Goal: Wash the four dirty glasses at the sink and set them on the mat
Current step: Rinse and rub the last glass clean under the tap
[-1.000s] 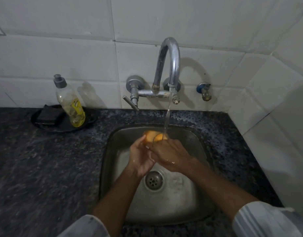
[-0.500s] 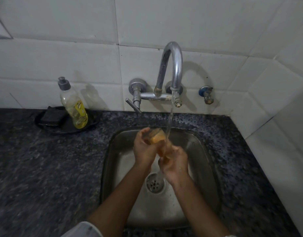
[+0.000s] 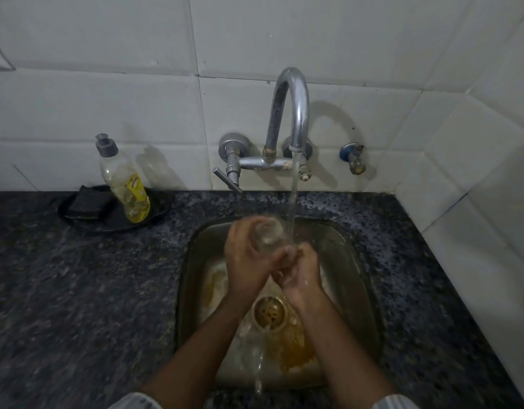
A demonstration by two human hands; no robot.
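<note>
Glass [image 3: 266, 235] tilted over sink [image 3: 348, 261], beside tap stream [image 3: 293, 208]. Left hand [image 3: 247, 258] wrapped round it; right hand [image 3: 302, 271] curled at its lower end. Orange residue near drain [image 3: 268, 312]. Bottle [image 3: 125, 181] well left on table [image 3: 77, 290].

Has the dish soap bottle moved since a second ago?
No. The soap bottle stands on the same dark tray, beside the sponge and left of the tap; only the camera shifted.

sink [image 3: 340, 246] set in the counter [image 3: 77, 290], tap [image 3: 293, 113] on the wall behind it; soap bottle [image 3: 125, 184] and sponge [image 3: 88, 202] on a tray [image 3: 154, 215] to the left
</note>
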